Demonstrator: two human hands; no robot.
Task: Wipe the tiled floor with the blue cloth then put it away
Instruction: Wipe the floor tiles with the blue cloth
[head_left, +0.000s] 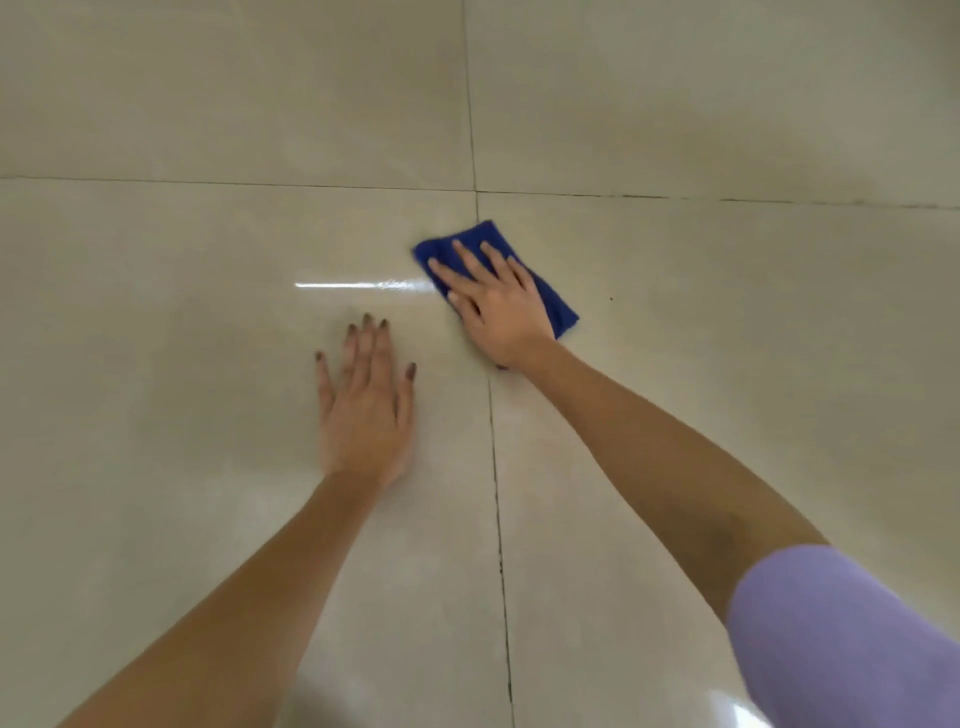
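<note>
I see the right hand (498, 306) pressing the blue cloth (558, 306) flat with spread fingers, while the left hand (366, 410) rests near-left on the floor (182, 312), fingers mostly together.

Colour of cloth (480, 236): solid deep blue, no print. Colour of floor tiles (208, 260): glossy pale beige, faintly mottled, crossed by thin dark grout lines (498, 519). White glare streak (358, 285) just left of cloth; tiny dark speck (611, 299) to its right. Nails of left hand (366, 410), near cloth: dark brown. Plain lilac sleeve (841, 639), well below-right of cloth.
</note>
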